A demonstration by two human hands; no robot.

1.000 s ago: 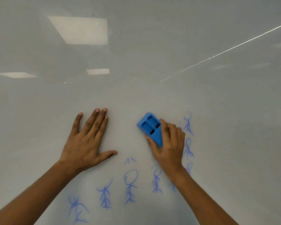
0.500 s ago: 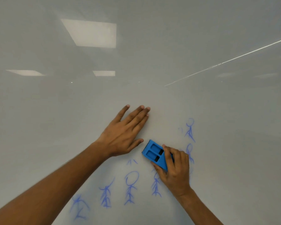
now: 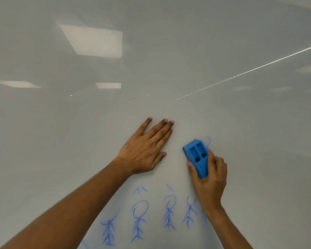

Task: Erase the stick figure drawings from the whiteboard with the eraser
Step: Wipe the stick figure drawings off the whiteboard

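Observation:
A glossy whiteboard (image 3: 258, 150) fills the head view. My right hand (image 3: 209, 178) grips a blue eraser (image 3: 197, 157) and presses it flat on the board. A faint blue remnant of a stick figure (image 3: 207, 141) shows at the eraser's upper right edge. My left hand (image 3: 147, 150) lies flat on the board to the left of the eraser, fingers together and holding nothing. Below both hands runs a row of blue stick figures (image 3: 139, 220), several in all; my right wrist hides part of the rightmost one.
Ceiling light panels (image 3: 95, 40) and a thin bright line (image 3: 250, 71) are reflections on the board. Nothing else stands in view.
My right hand has swept the eraser down and back up to the right; the stick figures at the right are mostly wiped away. My left hand moved right, then stayed flat.

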